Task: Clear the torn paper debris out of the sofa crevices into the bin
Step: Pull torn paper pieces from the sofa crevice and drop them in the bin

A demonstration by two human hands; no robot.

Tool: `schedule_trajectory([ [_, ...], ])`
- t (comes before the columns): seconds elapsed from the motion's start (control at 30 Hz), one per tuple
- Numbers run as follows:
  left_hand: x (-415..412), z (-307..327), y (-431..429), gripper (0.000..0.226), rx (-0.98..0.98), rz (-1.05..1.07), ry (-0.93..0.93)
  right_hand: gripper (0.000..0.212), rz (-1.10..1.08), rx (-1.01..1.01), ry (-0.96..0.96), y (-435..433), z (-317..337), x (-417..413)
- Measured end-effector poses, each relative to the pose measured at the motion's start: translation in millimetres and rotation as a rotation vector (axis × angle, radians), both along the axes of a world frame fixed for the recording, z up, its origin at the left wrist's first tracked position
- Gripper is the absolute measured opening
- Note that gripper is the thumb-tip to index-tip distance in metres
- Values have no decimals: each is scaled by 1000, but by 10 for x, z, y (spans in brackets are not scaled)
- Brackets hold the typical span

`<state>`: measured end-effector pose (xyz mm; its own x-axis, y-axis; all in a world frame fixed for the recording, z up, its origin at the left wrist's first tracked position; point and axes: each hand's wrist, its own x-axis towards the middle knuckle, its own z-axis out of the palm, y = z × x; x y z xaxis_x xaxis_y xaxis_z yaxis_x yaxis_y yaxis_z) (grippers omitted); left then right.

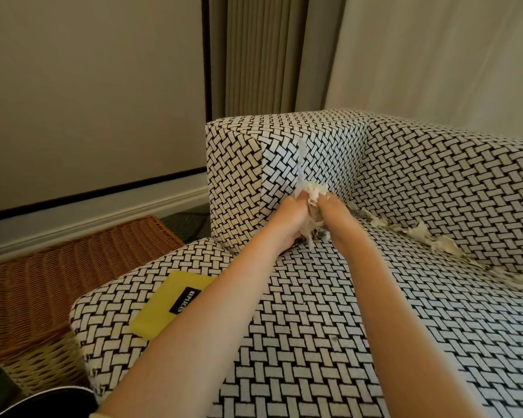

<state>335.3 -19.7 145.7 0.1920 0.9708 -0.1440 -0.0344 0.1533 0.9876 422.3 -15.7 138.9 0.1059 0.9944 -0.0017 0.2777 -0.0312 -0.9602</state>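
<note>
Both arms are stretched forward over the sofa (314,321) seat. The left hand (287,220) and right hand (335,211) are brought together at the seat's back left corner, where the armrest (239,176) meets the backrest (450,176). The fingers of both are curled, so each grip is clamped on one shared wad of torn paper (311,191), which is pressed between the two hands. A long strip is seen rising from it against the armrest, and shreds hang below. More paper scraps (420,233) are lodged in the crevice along the seat's back edge, to the right of the hands. A yellow pouch (166,306) is laid near the seat's front left corner, partly covered by the left forearm. A wicker basket (58,282) is set beside the sofa's left end.
</note>
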Motion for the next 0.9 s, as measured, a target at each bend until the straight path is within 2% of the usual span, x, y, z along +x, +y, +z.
schedule_trajectory([
  [0.07,-15,38,-29,41,26,-27,-32,32,8,-20,-27,-26,47,-34],
  [0.17,-46,73,-27,38,84,-21,-70,44,47,-19,-163,-87,75,-63],
  [0.33,-124,91,-28,14,94,-13,-73,59,85,-147,-228,-160,44,-47],
  [0.4,-145,89,-53,11,114,-21,-76,57,116,-226,-120,-203,24,-49],
  [0.53,-227,101,-85,12,134,-40,-51,50,197,-368,259,-306,24,-100],
  [0.8,-584,239,-208,11,86,-141,152,35,250,-241,443,-423,31,-321],
  [0.9,-751,287,-251,14,79,-120,191,34,248,-225,473,-439,52,-450],
])
